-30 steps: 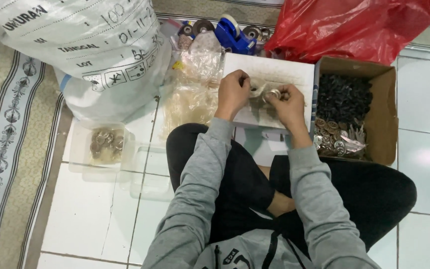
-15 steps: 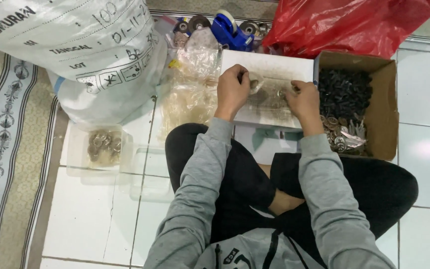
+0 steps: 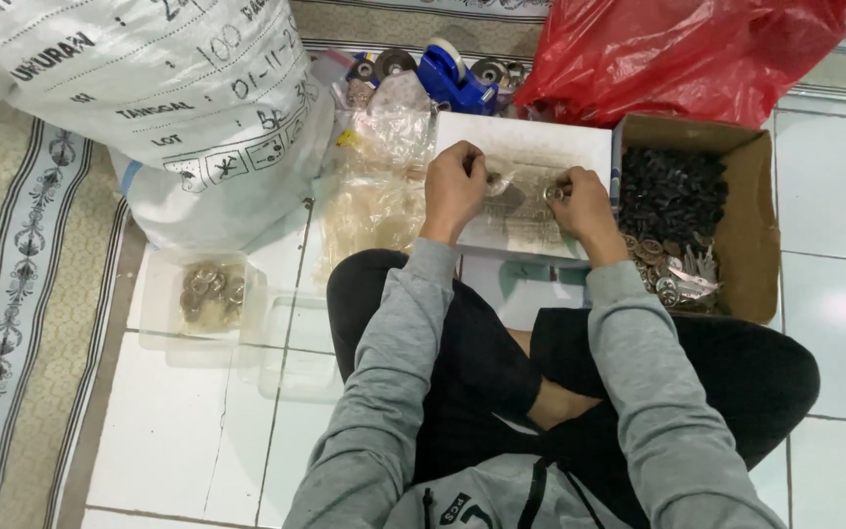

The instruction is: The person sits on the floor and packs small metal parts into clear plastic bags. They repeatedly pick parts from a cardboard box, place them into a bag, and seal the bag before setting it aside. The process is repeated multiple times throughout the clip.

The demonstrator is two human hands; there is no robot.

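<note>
**Both hands pinch a small clear bag over a white box**

A person sits cross-legged on a white tiled floor [image 3: 188,460], grey sleeves reaching forward. The left hand [image 3: 454,191] and right hand [image 3: 580,201] are held close together above a flat white box [image 3: 531,147] just beyond the knees. Between them stretches a small clear plastic bag [image 3: 519,191], with each hand's fingers curled in and pinching one end of it; what lies inside the bag is too small to tell.

Right of the white box, touching it, stands an open cardboard box [image 3: 746,235] holding dark small parts at its far end and shiny metal pieces at its near end. A red plastic bag [image 3: 678,54] lies beyond it. Left of the white box is a heap of clear plastic bags [image 3: 379,186], and farther left a large white printed sack [image 3: 149,108]. A blue tape dispenser [image 3: 452,83] sits at the far edge. Near left, a clear plastic container [image 3: 203,299] holds a few metal pieces.
</note>
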